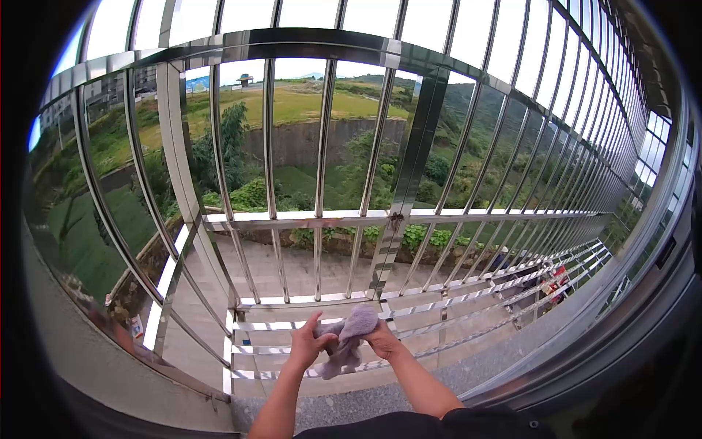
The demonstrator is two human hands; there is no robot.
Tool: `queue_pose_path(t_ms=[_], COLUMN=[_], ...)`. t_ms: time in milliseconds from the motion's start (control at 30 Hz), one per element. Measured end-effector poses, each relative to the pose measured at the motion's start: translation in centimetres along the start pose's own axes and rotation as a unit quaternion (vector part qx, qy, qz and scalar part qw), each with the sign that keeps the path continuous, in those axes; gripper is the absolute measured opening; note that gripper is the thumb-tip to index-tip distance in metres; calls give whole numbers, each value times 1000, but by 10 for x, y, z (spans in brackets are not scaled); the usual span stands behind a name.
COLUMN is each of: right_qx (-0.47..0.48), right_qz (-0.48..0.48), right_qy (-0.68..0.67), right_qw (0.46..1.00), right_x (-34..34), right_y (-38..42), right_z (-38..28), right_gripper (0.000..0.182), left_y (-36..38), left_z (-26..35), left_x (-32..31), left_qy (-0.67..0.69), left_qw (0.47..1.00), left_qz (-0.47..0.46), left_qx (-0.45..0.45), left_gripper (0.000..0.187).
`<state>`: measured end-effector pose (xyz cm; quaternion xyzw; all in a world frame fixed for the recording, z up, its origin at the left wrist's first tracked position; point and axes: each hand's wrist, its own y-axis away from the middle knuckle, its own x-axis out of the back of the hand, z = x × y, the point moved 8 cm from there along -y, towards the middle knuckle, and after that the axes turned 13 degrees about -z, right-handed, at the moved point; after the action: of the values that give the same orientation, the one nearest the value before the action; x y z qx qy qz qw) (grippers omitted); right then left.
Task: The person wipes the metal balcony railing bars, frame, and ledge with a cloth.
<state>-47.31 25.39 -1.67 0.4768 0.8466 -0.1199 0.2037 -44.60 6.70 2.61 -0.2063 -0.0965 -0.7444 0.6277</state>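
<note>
A greyish-purple cloth (360, 323) is bunched up between my two hands, with one end hanging down below them. From the left, my left hand (308, 343) grips its side, a finger pointing upward and the thumb against the fabric. My right hand (383, 341) is closed on the cloth's right side, its fingertips partly hidden behind the folds. Both hands are above the shiny metal bars (270, 350) of the cage floor, just beyond the speckled stone sill (322, 404).
Upright metal bars (322, 139) and a horizontal rail (292, 219) stand in front of me. A window frame (570, 366) runs along the right, and a concrete wall (131, 388) along the left. Red items (557, 284) lie at the far right. Paving shows below.
</note>
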Motion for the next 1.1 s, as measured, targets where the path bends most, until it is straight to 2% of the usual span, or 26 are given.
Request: queue_pose_path(t_ms=[67,100,167,200,233,267,300,333,367,467,500,533,567,600,667,700,733,800,833,900,933,967,1000,1033,1067,1100], right_qx=[46,70,106,120,135,149,151,153,153,-41,-82,-123,-126,-97,33,22,6,72,157,174,172,201,245,271,300,296], right_qz=[50,65,145,160,173,184,192,193,187,374,369,347,317,280,117,106,90,2,-66,21,10,-48,-90,-118,-144,-110], right_qy=[-31,-29,-85,-8,70,147,325,492,641,525,334,126,-21,-131,-326,-75,180,34,-358,-402,-391,-251,-110,-63,-19,-207], right_qw=[997,995,980,980,973,960,913,835,729,763,864,921,940,946,938,991,979,997,918,899,904,946,959,953,943,926], right_x=[18,27,55,64,74,79,76,67,51,67,74,73,73,71,68,63,44,4,-10,-9,-29,-62,-95,-96,-98,-62], right_y=[10,14,25,33,41,47,54,59,60,74,73,72,68,59,27,25,15,1,-5,-15,-16,-11,-3,-8,-13,-29], right_z=[-2,-3,-1,-9,-21,-30,-38,-41,-40,-9,18,50,78,99,128,118,96,65,46,9,-30,-84,-138,-164,-190,-197], right_gripper=[44,42,37,35,33,31,27,23,21,27,30,35,38,36,32,31,31,30,30,32,35,37,40,42,44,46], left_y=[0,2,5,10,18,17,16,15,16,20,20,22,26,34,44,49,54,66,72,81,84,87,88,89,89,92], left_z=[4,5,4,5,16,19,20,23,40,70,73,73,78,95,103,101,98,102,107,108,104,101,96,94,81,66], left_x=[5,6,23,31,47,47,46,45,39,23,14,6,0,-1,-11,-15,-19,-27,-27,-26,-24,-21,-18,-14,-11,-10], left_qy=[-10,-11,-13,-15,37,52,67,80,111,116,132,148,125,66,85,101,118,115,95,65,51,36,24,-33,-33,-33], left_qw=[1000,999,991,983,981,980,978,977,975,976,974,972,973,977,969,970,971,972,971,970,974,977,979,973,976,979], left_qz=[-17,16,90,127,167,163,158,155,126,85,72,57,45,29,30,31,29,16,9,6,31,57,82,106,121,136], left_qx=[-21,-43,-102,-130,-91,-103,-114,-126,-144,-161,-167,-174,-190,-202,-229,-217,-205,-205,-220,-236,-219,-202,-184,-202,-177,-151], left_gripper=[49,38,31,28,27,28,28,29,29,28,27,27,26,26,21,22,22,24,24,34,39,44,48,61,62,63])
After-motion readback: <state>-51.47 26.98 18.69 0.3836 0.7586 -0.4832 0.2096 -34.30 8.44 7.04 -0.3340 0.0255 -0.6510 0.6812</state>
